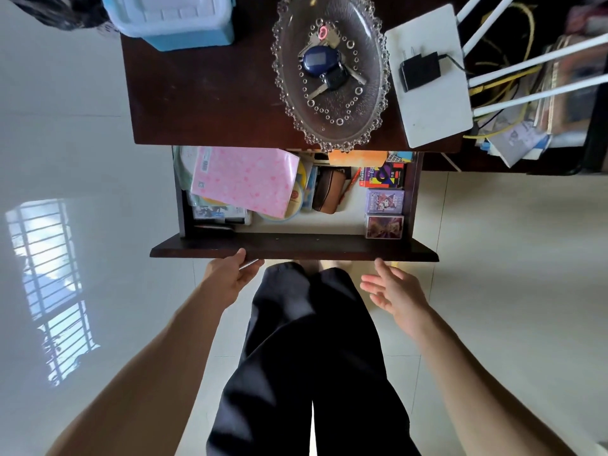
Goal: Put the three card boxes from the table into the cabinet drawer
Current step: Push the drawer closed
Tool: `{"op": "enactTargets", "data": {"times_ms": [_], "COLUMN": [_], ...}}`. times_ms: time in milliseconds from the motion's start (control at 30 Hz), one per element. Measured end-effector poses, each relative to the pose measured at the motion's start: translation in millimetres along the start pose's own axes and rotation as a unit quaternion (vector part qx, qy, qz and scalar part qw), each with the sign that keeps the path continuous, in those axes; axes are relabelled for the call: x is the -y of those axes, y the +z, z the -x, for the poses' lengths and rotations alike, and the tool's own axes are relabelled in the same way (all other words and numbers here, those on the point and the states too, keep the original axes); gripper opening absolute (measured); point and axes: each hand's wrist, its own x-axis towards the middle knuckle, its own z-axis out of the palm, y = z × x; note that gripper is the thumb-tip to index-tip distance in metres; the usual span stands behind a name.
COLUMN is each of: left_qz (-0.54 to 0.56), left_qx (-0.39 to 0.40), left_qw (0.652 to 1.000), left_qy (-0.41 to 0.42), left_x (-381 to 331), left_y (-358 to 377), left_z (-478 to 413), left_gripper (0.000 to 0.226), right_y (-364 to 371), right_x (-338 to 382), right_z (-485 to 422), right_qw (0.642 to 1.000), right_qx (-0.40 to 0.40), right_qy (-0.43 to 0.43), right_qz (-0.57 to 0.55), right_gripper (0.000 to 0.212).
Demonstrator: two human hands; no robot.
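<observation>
The dark wooden drawer (296, 248) stands pulled out below the cabinet top. Three card boxes lie in a column along its right side: a red and purple box (382, 175) at the back, a lilac cartoon box (385, 201) in the middle, a dark pink box (384, 226) nearest the front panel. My left hand (232, 278) touches the underside of the drawer front near its handle, fingers curled around it. My right hand (393, 289) hovers open just below the front panel's right part, holding nothing.
The drawer also holds a pink notebook (245, 181), discs and a brown case (329, 190). On the cabinet top (197, 93) sit a glass dish (330, 70) with keys, a blue-and-white tub (171, 18) and a white router (427, 77) with an adapter. Pale tiled floor surrounds.
</observation>
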Motion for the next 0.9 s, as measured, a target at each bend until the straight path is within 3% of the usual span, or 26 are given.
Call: {"op": "enactTargets", "data": {"times_ms": [133, 233, 400, 600, 733, 900], "left_qz": [-0.014, -0.01, 0.032, 0.076, 0.096, 0.117], "left_qx": [0.01, 0.02, 0.028, 0.022, 0.007, 0.005], "left_qw": [1.0, 1.0, 0.999, 0.996, 0.995, 0.992], "left_qy": [0.014, 0.022, 0.034, 0.03, 0.032, 0.04], "left_x": [4.6, 5.3, 8.0, 14.3, 18.5, 19.8], "left_y": [-3.3, -5.4, -8.7, -7.0, -4.6, -3.0], "left_z": [-6.6, -8.3, -2.4, 2.1, 0.5, -0.7], "left_gripper": [0.021, 0.019, 0.017, 0.031, 0.027, 0.013], "right_y": [3.9, 13.7, 26.6, 40.1, 43.6, 42.3], "right_x": [-3.5, 2.0, 0.9, 7.9, 2.7, 2.7], "right_z": [-15.2, -25.3, -25.6, -20.8, -23.0, -26.6], "right_qw": [0.974, 0.951, 0.935, 0.915, 0.911, 0.911], "right_qx": [0.069, 0.029, -0.013, -0.057, -0.062, -0.056], "right_qy": [0.03, 0.048, 0.066, 0.076, 0.057, 0.053], "right_qz": [-0.214, -0.305, -0.349, -0.392, -0.404, -0.406], "right_gripper": [0.026, 0.023, 0.018, 0.015, 0.021, 0.011]}}
